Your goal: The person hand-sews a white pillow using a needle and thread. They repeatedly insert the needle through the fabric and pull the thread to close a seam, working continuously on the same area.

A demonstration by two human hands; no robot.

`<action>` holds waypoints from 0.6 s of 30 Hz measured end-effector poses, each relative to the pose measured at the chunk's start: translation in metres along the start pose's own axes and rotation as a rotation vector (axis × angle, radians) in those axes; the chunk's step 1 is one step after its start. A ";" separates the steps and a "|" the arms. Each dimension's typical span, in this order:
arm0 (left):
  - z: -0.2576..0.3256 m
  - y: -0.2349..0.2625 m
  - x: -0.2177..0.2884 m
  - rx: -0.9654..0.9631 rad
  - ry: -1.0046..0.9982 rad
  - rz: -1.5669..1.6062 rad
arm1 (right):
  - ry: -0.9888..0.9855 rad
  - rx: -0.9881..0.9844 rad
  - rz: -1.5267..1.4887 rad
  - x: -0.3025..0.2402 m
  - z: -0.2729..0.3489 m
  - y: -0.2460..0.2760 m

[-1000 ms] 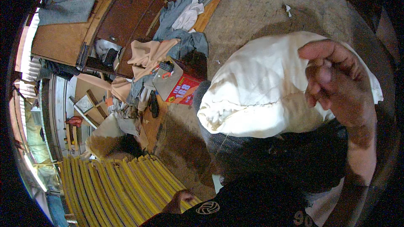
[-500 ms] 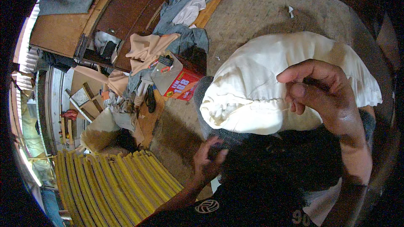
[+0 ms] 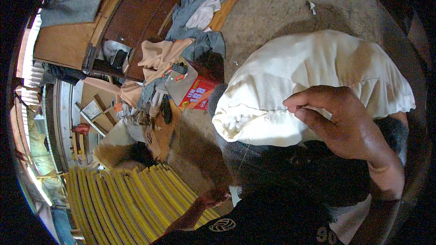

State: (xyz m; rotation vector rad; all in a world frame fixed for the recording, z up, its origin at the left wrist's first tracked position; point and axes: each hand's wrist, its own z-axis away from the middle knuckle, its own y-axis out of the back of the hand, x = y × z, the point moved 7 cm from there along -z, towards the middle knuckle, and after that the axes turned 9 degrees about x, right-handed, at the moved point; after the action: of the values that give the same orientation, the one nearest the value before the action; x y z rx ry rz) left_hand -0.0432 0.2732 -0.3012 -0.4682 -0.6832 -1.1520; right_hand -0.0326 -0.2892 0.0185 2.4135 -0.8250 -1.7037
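A bulky white cloth cushion [image 3: 281,77] lies across my lap, with a gathered seam along its near side and an open, puckered end at the left. My right hand [image 3: 336,118] is closed in a pinch at this seam, thumb and forefinger pressed together. Whatever they hold is too small to make out. My left hand [image 3: 215,197] is low beside my dark shirt, off the cushion; its fingers are dark and mostly hidden. Between the cushion's left end and my left hand a faint thin line, like thread, shows.
Yellow slatted padding [image 3: 131,199] fills the lower left. Left of the cushion stands a red and grey box [image 3: 193,93] with small tools on top. Peach cloth [image 3: 159,59], grey-blue cloth [image 3: 200,45] and a stuffed sack [image 3: 116,147] lie around it on the concrete floor [image 3: 272,4].
My right hand has come down and left onto the seam, its fingers now pinched together. My left hand has dropped away from the cushion's left end toward my body.
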 end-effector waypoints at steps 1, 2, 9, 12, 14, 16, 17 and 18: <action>0.005 -0.001 -0.016 0.013 0.022 -0.305 | 0.028 0.000 0.056 0.002 0.001 -0.003; 0.010 0.006 -0.048 0.147 0.238 -0.114 | 0.057 -0.001 0.115 0.002 0.001 -0.004; 0.015 0.059 -0.060 0.890 0.333 -0.242 | 0.154 -0.005 0.321 -0.003 -0.001 -0.005; 0.007 0.063 0.034 1.138 0.077 -0.691 | 0.189 0.090 0.287 -0.006 -0.004 -0.004; -0.008 0.039 0.140 1.069 -0.163 -0.517 | 0.187 0.059 0.218 -0.010 -0.002 -0.004; 0.000 0.009 0.229 0.957 -0.243 -0.162 | 0.203 0.014 0.114 -0.024 0.001 -0.012; 0.004 -0.001 0.257 0.939 -0.261 0.013 | 0.209 -0.013 0.064 -0.030 0.004 -0.017; 0.008 -0.012 0.286 0.924 -0.277 0.189 | 0.213 -0.039 0.013 -0.035 0.007 -0.021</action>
State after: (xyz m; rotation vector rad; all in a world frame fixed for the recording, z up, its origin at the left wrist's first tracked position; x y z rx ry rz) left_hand 0.0136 0.0832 -0.0945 0.1048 -1.2845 -0.4981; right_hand -0.0386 -0.2532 0.0379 2.5004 -0.7684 -1.4111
